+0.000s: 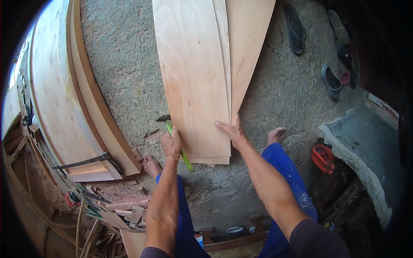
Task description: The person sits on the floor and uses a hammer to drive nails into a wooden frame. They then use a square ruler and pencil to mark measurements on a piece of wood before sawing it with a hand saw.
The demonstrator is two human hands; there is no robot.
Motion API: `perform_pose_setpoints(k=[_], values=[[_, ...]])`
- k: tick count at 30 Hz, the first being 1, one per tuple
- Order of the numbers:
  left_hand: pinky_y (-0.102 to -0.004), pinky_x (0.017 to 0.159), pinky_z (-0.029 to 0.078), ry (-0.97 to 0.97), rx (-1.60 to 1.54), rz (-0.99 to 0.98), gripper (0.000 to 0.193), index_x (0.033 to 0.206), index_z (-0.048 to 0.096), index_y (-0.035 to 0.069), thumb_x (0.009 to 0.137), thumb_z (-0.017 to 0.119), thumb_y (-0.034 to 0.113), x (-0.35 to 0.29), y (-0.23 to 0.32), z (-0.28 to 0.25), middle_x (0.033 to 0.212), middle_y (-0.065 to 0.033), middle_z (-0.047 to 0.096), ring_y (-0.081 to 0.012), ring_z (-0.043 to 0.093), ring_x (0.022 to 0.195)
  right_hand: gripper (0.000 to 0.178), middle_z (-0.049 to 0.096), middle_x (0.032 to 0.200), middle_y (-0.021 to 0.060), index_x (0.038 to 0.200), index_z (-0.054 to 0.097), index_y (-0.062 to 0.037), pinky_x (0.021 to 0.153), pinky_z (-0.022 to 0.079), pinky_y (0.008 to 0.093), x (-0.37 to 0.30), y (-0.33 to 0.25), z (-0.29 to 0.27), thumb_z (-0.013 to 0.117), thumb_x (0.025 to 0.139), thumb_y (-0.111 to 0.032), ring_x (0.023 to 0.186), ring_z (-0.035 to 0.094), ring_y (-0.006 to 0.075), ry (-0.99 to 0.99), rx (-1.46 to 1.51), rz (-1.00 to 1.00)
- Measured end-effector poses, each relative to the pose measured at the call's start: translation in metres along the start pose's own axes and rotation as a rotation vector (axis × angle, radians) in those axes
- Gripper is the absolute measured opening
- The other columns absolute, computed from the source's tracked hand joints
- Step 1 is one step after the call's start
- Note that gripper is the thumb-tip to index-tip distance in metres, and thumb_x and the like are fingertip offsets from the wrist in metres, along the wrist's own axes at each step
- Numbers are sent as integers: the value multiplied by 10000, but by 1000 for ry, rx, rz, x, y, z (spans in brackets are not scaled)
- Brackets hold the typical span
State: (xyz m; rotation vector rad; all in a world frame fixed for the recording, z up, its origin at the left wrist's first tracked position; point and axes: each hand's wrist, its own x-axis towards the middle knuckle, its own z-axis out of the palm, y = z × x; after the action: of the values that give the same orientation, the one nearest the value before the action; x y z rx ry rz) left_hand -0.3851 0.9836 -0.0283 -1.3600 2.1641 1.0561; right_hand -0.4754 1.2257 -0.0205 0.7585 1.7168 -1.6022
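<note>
From the view at my head, I have the thin wooden sheets (195,86) in front of me, over the rough concrete floor (124,64), their near ends toward me between my bare feet. My left hand (171,144) is curled round a green-handled hammer (186,159) just at their left edge, its dark head pointing away from me. My right hand (232,130) is at the right edge, thumb laid over the top sheet; the undersides of my fingers are hidden, so I cannot tell how tightly they close.

As I judge it, gathering the sheets is done: they lie one over another. Lining them up looks unfinished, since they fan apart at the far end and a lower one peeks out at the near end. I see no nail in them, and the hammer isn't touching any with its head.

For containers, a red plastic can (322,158) sits beyond my right leg, by the broken concrete ledge (365,142); its contents are hidden. A round, pale-rimmed vessel (235,230) shows between my legs, too small for me to tell what it holds.
</note>
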Motion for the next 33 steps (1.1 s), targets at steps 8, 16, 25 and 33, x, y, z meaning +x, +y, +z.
perform_pose_setpoints(k=[8,16,25,33], values=[[-506,665,479,-14,46,-29,542,801,663,-61,914,534,453,-118,39,-78,726,-286,643,-415,669,688,658,617,1253,272,1319,460,74,1027,469,432,-150,-89,-12,770,790,-164,1189,612,376,-111,-466,-153],[-356,567,437,-267,-629,-337,428,741,635,-28,947,566,341,-293,142,-162,656,-42,586,-159,551,580,715,609,1259,337,1334,410,113,1054,457,453,-335,-285,-56,747,811,-240,1265,572,411,-115,-996,-303],[-403,679,591,-510,-1033,-498,385,1111,609,-78,978,543,276,-395,220,-187,922,-125,675,-244,701,762,599,638,1203,221,1319,454,61,957,523,416,-385,-435,-78,647,765,-59,1111,646,321,-328,-589,-266],[-369,723,578,-17,-1566,-236,298,977,620,-62,931,585,230,-445,247,-231,826,-111,641,-229,691,758,556,666,1155,192,1275,527,121,910,560,395,-364,-523,-132,564,723,69,999,689,307,-718,-530,-209]])
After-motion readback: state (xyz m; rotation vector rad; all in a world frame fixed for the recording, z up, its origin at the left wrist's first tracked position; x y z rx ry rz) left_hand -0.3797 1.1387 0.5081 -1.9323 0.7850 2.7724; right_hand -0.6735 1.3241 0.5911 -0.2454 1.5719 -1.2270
